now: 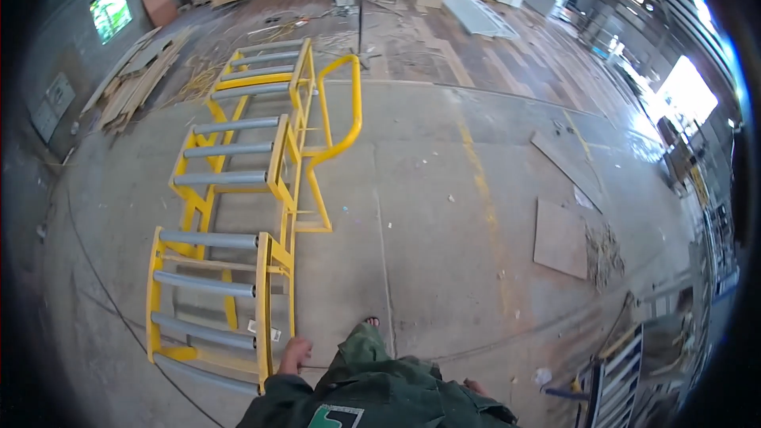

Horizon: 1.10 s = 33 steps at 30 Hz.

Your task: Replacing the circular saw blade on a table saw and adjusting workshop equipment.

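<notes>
My left hand (pixel 296 354) hangs low beside the near end of a yellow-framed roller conveyor (pixel 264 301), close to its right side rail. Its fingers look loosely apart and hold nothing I can see; whether they touch the rail I cannot tell. The conveyor's grey rollers (pixel 204 276) lie crosswise in several sections that stretch away from me. A bent yellow tube handrail (pixel 357 103) stands on its right side. My right hand (pixel 476 387) barely shows at the right edge of my dark green clothing, its fingers mostly hidden.
A black cable (pixel 103 281) runs along the floor left of the conveyor. Flat boards (pixel 561 238) and a heap of scraps (pixel 604 254) lie to the right. Another roller frame (pixel 614 380) stands at the lower right. Long planks (pixel 143 71) are stacked at the far left.
</notes>
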Tool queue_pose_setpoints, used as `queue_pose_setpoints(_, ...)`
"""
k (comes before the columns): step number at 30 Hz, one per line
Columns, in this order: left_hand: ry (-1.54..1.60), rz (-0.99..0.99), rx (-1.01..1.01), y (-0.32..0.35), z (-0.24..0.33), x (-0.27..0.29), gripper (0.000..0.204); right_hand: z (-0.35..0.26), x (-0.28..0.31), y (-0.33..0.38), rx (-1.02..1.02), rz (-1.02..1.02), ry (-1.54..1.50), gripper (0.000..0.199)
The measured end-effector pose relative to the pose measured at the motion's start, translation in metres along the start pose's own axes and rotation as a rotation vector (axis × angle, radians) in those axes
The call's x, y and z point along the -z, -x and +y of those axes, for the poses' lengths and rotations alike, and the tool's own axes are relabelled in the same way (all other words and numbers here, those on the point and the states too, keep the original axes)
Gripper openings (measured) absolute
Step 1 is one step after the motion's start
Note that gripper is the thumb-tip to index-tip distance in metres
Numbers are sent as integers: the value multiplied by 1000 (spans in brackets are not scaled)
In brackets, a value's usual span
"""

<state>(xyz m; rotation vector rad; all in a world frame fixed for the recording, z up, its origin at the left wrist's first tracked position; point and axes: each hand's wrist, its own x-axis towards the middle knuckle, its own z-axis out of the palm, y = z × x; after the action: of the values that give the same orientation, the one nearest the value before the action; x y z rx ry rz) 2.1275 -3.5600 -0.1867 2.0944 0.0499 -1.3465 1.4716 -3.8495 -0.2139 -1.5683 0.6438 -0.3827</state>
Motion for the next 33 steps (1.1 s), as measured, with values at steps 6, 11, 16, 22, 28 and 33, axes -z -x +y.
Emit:
queue_pose_setpoints(6, -68, 21, -233, -88, 288, -43, 23, 5, 44, -147, -1066, 774, -776, 32)
queue_pose_setpoints(11, -119, 12, -191, -145, 450, -92, 23, -2, 150, -331, -907, 750, -895, 24)
queue_pose_setpoints(16, -54, 1, -74, -220, 535, -136, 30, -70, 251, -593, -771, 622, -970, 17)
queue_pose_setpoints(22, 390, -8, -172, -236, 657, -178, 27, -121, 442, -781, -798, 686, -645, 11)
queue_pose_setpoints(28, 381, 54, -113, -376, 829, -228, 24, -220, 580, -1106, -726, 810, -275, 21)
queue_pose_setpoints(33, 387, -89, -136, -512, 1029, -214, 23, -219, 640, -1241, -808, 678, -402, 25)
